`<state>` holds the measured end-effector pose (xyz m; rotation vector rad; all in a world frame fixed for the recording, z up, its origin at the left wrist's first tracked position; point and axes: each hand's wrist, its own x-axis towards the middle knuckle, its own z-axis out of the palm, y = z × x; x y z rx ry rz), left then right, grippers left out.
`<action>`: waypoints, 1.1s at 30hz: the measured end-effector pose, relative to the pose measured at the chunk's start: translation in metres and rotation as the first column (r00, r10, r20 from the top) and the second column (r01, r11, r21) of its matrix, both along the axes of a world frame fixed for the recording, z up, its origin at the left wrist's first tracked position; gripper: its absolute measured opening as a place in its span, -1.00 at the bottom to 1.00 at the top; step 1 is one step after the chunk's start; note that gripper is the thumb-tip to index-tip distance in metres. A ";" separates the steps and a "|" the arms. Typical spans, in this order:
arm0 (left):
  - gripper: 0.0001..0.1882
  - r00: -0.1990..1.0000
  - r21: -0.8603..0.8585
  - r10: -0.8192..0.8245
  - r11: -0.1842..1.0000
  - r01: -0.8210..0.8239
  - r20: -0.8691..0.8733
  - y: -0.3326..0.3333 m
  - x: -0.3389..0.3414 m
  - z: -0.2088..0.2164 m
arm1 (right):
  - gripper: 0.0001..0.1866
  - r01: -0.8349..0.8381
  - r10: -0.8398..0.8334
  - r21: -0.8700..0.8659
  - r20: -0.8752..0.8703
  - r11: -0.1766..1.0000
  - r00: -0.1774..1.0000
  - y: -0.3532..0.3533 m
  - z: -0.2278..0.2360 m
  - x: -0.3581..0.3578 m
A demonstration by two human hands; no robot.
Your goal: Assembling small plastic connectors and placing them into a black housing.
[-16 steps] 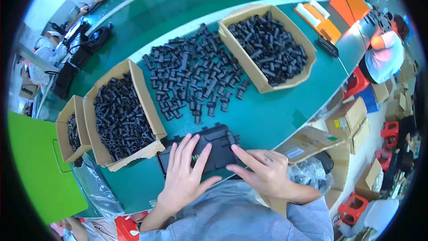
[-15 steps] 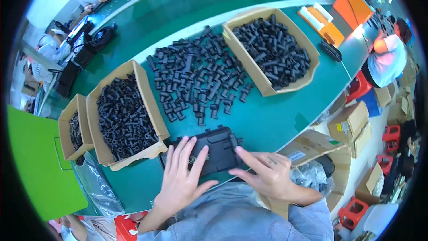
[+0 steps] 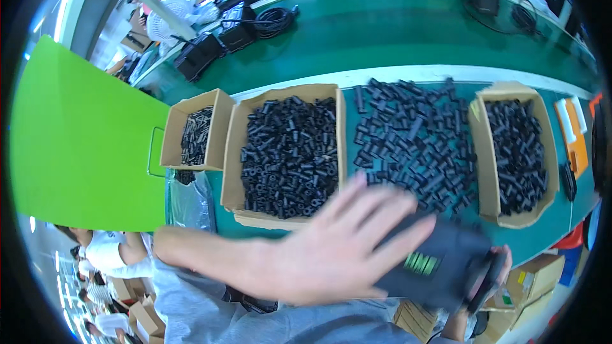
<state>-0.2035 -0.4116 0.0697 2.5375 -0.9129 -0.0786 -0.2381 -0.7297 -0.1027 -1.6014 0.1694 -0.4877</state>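
The black plastic case (image 3: 456, 251) looks tipped up now, no longer flat. The right hand (image 3: 502, 265) grips its end; the blurry left hand (image 3: 335, 251) spreads across.

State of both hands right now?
Left hand: open, fingers spread, blurred, over the black rectangular hard case; contact unclear.
Right hand: mostly hidden behind the case, appears closed on its right end.

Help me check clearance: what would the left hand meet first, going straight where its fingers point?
Probably the loose parts ahead of the left hand, though with depth unclear it might pass above them.
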 end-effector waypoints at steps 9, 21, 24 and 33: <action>0.07 0.772 -0.008 0.513 0.834 -0.551 0.376 0.120 0.213 -0.061 | -0.75 -0.334 0.257 -0.533 -0.214 0.777 0.942 0.012 0.014 0.006; 0.07 0.073 -0.058 0.996 0.070 -0.996 -0.055 0.218 0.461 -0.133 | -0.83 -0.346 0.129 -0.723 -0.339 0.598 0.932 0.001 0.027 0.004; 0.03 -0.192 -0.183 0.979 -0.202 -0.962 -0.072 0.235 0.514 -0.134 | -0.81 -0.410 0.167 -0.735 -0.384 0.540 0.908 0.012 0.038 0.010; -0.40 -0.103 -0.441 0.921 0.081 -0.894 0.376 0.273 0.496 -0.153 | -0.86 -0.381 0.122 -0.720 -0.385 0.580 0.915 0.025 0.038 0.017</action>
